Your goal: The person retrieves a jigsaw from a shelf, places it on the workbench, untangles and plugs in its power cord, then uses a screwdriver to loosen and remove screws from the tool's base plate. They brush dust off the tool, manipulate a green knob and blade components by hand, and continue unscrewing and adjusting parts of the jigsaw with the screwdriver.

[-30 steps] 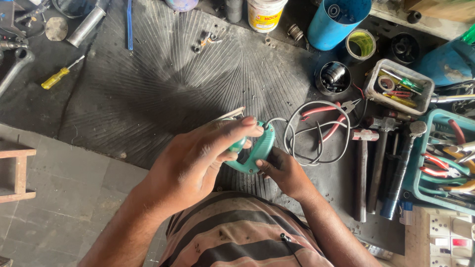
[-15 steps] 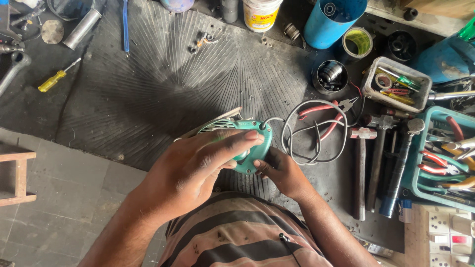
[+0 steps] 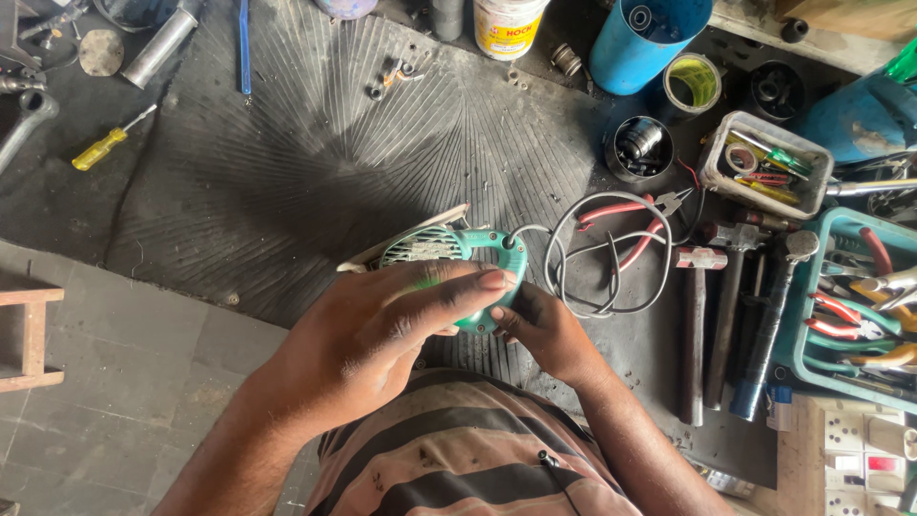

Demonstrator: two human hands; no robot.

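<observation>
A small green appliance casing with a vented grille [image 3: 449, 250] is held over a dark ribbed rubber mat [image 3: 315, 162]. My left hand [image 3: 382, 334] lies across the casing, fingers stretched over its top toward the right rim. My right hand [image 3: 540, 330] grips the casing's lower right edge from beneath. A grey cord [image 3: 611, 258] runs from the casing's top and loops to the right on the mat. A pale flat piece [image 3: 401, 244] sticks out behind the casing on the left.
Red-handled pliers [image 3: 630, 229] lie by the cord loop. Two hammers [image 3: 716, 315] lie to the right, beside a teal tray of tools [image 3: 860, 306]. A yellow screwdriver [image 3: 105, 148] lies at left, a blue pipe [image 3: 645, 38] and tins at the back.
The casing has turned in my hands, so more of the green vented face shows. My left hand fingers have slid further across it to the right.
</observation>
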